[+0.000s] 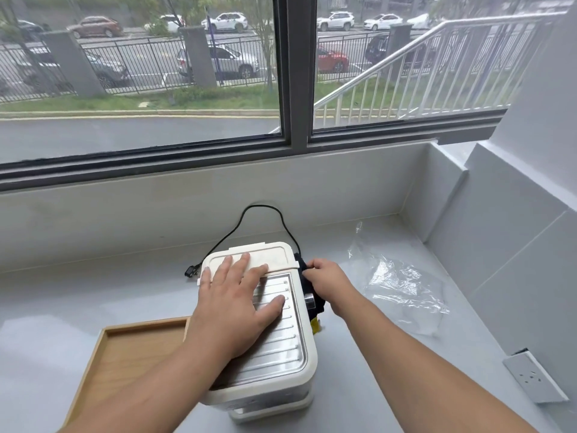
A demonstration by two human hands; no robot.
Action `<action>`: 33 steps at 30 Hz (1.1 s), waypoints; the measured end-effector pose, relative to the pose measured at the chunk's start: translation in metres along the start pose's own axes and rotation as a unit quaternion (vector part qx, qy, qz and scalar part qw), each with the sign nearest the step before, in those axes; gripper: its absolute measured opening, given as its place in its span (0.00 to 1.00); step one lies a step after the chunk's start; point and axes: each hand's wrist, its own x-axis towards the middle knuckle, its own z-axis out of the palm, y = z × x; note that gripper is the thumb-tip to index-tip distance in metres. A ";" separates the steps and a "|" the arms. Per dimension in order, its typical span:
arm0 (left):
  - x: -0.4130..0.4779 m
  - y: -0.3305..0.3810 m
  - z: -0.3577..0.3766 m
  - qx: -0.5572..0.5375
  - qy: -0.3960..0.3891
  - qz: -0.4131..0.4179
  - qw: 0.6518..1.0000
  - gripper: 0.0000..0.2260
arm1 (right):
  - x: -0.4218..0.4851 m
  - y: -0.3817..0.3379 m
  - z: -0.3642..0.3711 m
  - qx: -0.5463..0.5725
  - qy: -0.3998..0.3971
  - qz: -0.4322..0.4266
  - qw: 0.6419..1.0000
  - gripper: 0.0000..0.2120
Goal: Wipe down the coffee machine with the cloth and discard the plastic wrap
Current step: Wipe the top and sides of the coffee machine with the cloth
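The coffee machine has a cream plastic casing with a matt finish and a ribbed, brushed-metal top plate. The plastic wrap is clear, crinkled and glossy. The tray is smooth light wood; the cloth is dark fabric.

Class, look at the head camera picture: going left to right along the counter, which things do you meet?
Wooden tray → coffee machine, left hand flat on top → right hand holding dark cloth at its side → plastic wrap → wall socket.

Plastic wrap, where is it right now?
In the head view the plastic wrap lies loose on the counter, right of the coffee machine, beyond the right hand, near the corner wall.
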 end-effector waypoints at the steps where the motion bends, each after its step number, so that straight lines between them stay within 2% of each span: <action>1: 0.000 0.000 -0.001 -0.003 -0.002 -0.001 1.000 0.38 | -0.005 -0.005 -0.001 0.016 0.007 -0.006 1.000 0.09; 5: -0.002 0.000 -0.005 -0.013 -0.006 -0.001 1.000 0.38 | -0.024 -0.029 -0.005 0.065 0.033 -0.033 0.997 0.11; 10: -0.002 -0.001 -0.004 -0.024 -0.007 0.004 1.000 0.38 | -0.050 -0.053 -0.001 0.049 0.083 -0.095 0.991 0.11; 14: -0.001 -0.002 -0.001 -0.025 0.001 0.007 1.000 0.38 | -0.066 -0.061 0.013 -0.083 0.108 -0.188 0.973 0.09; 18: 0.001 -0.003 0.003 -0.028 0.009 0.008 1.000 0.37 | -0.071 -0.062 0.026 -0.229 0.122 -0.265 0.929 0.09; 24: 0.002 -0.005 0.006 -0.039 0.013 0.012 0.999 0.36 | -0.081 -0.059 0.036 -0.321 0.128 -0.309 0.886 0.09; 28: 0.001 -0.008 0.005 -0.041 -0.002 0.024 0.999 0.30 | -0.098 -0.058 0.058 -0.346 0.090 -0.371 0.857 0.09; 30: -0.001 -0.009 0.003 -0.063 0.001 0.026 0.998 0.29 | -0.102 -0.058 0.067 -0.328 0.070 -0.371 0.866 0.08; 33: -0.003 -0.010 -0.004 -0.133 0.016 0.013 0.991 0.31 | -0.102 -0.064 0.070 -0.279 0.030 -0.328 0.902 0.09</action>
